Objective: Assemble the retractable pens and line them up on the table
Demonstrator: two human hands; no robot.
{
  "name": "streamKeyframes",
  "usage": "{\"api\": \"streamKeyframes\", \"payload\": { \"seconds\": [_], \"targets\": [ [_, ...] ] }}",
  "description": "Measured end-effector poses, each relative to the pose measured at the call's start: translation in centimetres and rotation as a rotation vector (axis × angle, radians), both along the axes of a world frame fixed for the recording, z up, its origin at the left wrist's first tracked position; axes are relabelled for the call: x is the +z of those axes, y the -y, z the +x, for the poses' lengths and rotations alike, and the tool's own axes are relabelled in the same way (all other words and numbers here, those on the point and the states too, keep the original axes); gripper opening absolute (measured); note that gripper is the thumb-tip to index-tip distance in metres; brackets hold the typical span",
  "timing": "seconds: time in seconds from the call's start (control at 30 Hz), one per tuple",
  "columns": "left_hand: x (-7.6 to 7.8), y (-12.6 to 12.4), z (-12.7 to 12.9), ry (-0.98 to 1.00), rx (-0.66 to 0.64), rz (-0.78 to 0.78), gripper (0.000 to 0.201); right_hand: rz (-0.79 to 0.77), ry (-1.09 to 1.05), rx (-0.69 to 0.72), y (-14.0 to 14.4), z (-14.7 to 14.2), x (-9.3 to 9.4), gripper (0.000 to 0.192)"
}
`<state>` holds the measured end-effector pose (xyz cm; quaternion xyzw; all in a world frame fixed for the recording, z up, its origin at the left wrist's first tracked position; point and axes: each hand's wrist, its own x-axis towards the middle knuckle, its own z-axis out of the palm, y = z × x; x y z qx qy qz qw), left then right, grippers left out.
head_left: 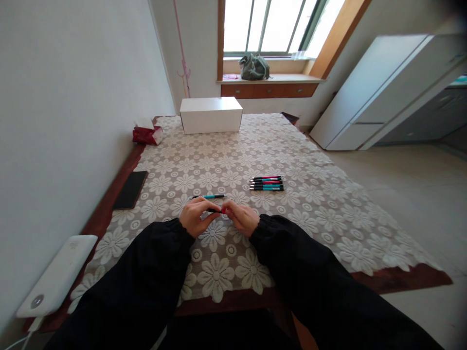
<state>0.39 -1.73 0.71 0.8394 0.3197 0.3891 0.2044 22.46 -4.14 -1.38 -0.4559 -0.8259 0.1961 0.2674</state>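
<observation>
My left hand and my right hand meet over the near middle of the table and together pinch a red and black pen held level between them. Most of that pen is hidden by the fingers. Just beyond my hands a teal pen lies alone on the lace tablecloth. Further right, several pens, pink and teal with black grips, lie side by side in a neat row.
A white box stands at the far end of the table, a red tissue pack to its left. A black phone lies at the left edge and a white power bank near the front left corner. A wall runs along the left.
</observation>
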Motion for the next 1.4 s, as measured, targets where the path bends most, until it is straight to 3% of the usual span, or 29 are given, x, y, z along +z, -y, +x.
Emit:
{"api": "streamKeyframes", "payload": {
  "seconds": [0.13,0.3,0.63,1.03,1.4],
  "targets": [
    [0.08,-0.02,-0.02,0.003,0.01,-0.003,0.011,0.023,0.004,-0.005,0.15,-0.15,0.1,0.024],
    [-0.02,0.02,0.03,0.0,-0.023,-0.019,0.01,0.101,-0.006,0.004,-0.22,-0.04,0.19,0.004],
    [-0.05,0.06,-0.04,0.009,0.025,-0.032,0.012,0.076,0.048,-0.042,-0.03,-0.03,0.18,0.02],
    [-0.19,-0.24,-0.14,-0.15,0.112,-0.044,0.025,0.175,0.017,-0.022,-0.15,0.32,0.46,0.007],
    [-0.16,-0.25,-0.07,-0.077,0.062,-0.027,0.018,0.171,0.063,-0.027,-0.39,0.37,0.74,0.019]
  ]
}}
